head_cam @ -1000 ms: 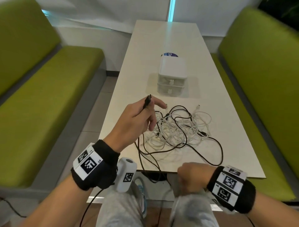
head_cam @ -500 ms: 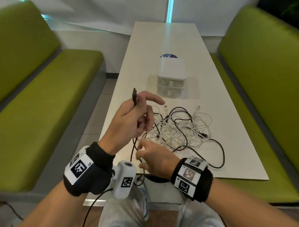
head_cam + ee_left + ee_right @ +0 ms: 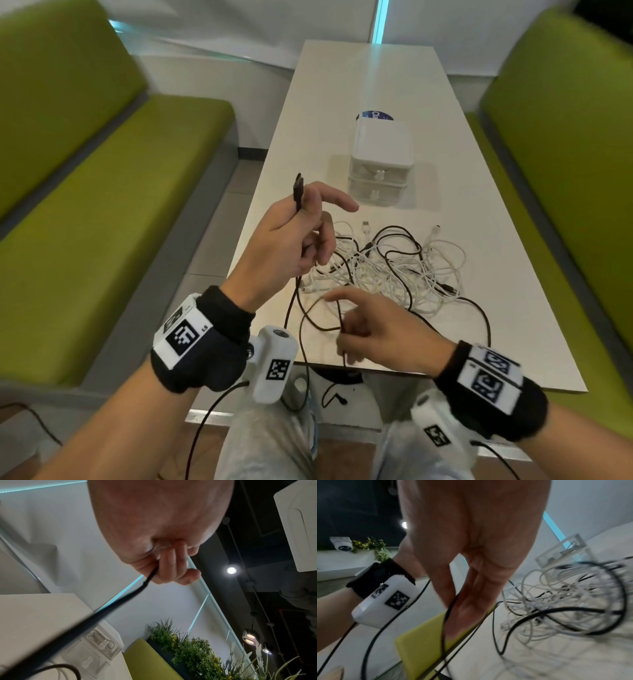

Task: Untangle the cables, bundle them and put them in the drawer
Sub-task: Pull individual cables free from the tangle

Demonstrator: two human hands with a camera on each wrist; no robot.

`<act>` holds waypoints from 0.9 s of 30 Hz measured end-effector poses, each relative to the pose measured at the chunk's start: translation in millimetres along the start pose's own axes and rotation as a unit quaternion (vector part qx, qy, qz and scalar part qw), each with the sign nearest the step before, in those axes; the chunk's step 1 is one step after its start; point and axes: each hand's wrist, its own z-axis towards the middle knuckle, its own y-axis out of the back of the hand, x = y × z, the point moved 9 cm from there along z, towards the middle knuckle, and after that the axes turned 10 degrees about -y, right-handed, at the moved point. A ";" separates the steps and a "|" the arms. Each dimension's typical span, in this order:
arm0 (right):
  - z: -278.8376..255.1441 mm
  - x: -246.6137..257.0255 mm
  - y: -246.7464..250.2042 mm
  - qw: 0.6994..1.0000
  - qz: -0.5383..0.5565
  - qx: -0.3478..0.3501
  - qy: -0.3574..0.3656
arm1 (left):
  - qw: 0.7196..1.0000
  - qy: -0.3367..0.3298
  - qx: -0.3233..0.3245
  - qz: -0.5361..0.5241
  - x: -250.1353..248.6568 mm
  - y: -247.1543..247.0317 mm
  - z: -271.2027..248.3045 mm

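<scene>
A heap of tangled white and black cables (image 3: 394,270) lies on the white table (image 3: 376,85), close to its near edge. My left hand (image 3: 308,219) is raised above the table's left edge and pinches a black cable (image 3: 297,192) just below its plug, which points up. The left wrist view shows that cable (image 3: 102,609) leaving the curled fingers (image 3: 171,568). Lower down, my right hand (image 3: 346,329) pinches the same black cable between thumb and fingers (image 3: 453,601). One loop hangs over the table edge. The small white drawer unit (image 3: 380,161) stands behind the heap, both drawers closed.
Green benches (image 3: 102,205) run along both sides of the table. A round blue sticker (image 3: 376,115) lies behind the drawer unit. My knees (image 3: 267,445) are under the near table edge. The far half of the table is bare.
My right hand came up from below the table edge and took the black cable under the left hand. My left hand lifted the plug end higher and to the left.
</scene>
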 end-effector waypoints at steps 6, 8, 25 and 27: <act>-16.1 -72.0 -17.6 0.918 -0.345 0.154 -0.120 | 1.000 -0.001 0.020 0.006 10.8 -13.2 1.5; -9.8 -76.3 -7.4 0.924 -0.357 0.080 -0.115 | 0.999 0.000 0.022 0.024 16.4 -17.2 0.1; -21.2 -134.9 108.1 0.934 -0.247 -0.120 -0.229 | 0.994 0.081 -0.001 0.073 81.3 -59.8 10.2; -10.6 -125.7 93.7 0.936 -0.269 -0.112 -0.196 | 0.992 0.099 -0.007 0.071 89.5 -52.5 6.8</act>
